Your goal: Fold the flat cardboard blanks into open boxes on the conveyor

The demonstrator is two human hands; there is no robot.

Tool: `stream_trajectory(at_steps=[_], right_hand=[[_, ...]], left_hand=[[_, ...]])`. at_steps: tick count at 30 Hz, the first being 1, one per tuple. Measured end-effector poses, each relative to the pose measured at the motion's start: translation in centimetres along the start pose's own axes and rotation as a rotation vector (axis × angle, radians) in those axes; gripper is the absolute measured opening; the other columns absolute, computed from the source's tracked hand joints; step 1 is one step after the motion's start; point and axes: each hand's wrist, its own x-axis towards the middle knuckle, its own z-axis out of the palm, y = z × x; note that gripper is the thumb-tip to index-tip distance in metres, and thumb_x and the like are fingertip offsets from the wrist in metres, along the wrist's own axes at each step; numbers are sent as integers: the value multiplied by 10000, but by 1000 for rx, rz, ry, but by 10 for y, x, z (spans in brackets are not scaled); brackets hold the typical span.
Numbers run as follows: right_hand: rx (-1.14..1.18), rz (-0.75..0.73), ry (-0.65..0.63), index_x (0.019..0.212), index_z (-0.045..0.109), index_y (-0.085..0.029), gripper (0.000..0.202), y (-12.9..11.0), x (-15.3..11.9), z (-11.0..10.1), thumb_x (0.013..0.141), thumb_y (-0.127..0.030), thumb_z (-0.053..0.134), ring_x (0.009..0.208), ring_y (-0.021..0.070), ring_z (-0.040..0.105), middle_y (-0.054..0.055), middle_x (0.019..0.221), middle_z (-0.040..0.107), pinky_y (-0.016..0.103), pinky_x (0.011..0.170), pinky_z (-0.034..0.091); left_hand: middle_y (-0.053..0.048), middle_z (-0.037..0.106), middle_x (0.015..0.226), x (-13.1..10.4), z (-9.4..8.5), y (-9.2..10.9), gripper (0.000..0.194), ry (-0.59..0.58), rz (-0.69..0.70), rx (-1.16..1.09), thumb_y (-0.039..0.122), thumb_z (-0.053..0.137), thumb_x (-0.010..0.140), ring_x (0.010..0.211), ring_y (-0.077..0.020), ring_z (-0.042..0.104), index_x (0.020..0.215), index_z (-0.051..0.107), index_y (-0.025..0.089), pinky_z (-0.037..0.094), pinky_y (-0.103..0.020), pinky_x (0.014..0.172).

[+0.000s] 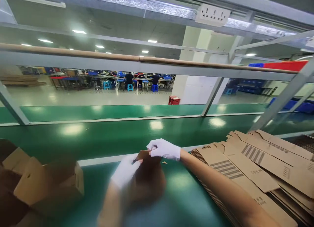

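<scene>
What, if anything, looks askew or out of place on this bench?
The stack of flat cartons on the right is fanned out unevenly, its sheets skewed and overlapping rather than squared. The left hand and right hand both grip a brown carton, which is too blurred to judge.

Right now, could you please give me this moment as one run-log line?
left hand: holds carton | right hand: pinches its top flap | flat cartons: stacked right

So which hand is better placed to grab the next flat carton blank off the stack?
Right, probably. The right hand pinches the top flap of the brown carton and sits just beside the stack of flat carton blanks. The left hand grips the carton's far side, nearer the folded cartons.
</scene>
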Motion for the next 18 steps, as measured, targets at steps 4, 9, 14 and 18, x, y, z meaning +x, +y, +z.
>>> stream_trajectory(at_steps=[4,9,14,18], right_hand=[[-89,67,239,1111,595,-129,301,14,17,-11,892,-264,439,940,168,584,69,1032,636,257,808,460],[-248,169,512,1294,459,-65,457,46,23,-14,900,-295,453,1280,295,370,190,1360,433,432,1073,269],[-190,86,187,1194,562,-162,438,60,-16,21,955,-401,285,913,218,630,99,998,654,378,864,483],[-253,-24,190,1203,555,-209,407,49,-24,51,957,-494,403,800,188,633,86,942,632,330,695,539]], left_hand=[[-68,685,931,-2,-3,-2,272,50,-16,-21,364,502,810,938,-269,584,900,657,159,434,-343,836],[-69,663,879,-19,-14,-2,339,332,-101,51,473,629,724,832,-244,598,909,613,189,434,-310,742],[-59,626,679,-38,-25,-6,417,398,-237,336,617,576,722,650,-234,581,769,610,204,403,-317,643],[-87,589,535,-45,-12,-7,465,99,-246,558,617,482,772,664,-267,613,591,639,218,412,-355,632]])
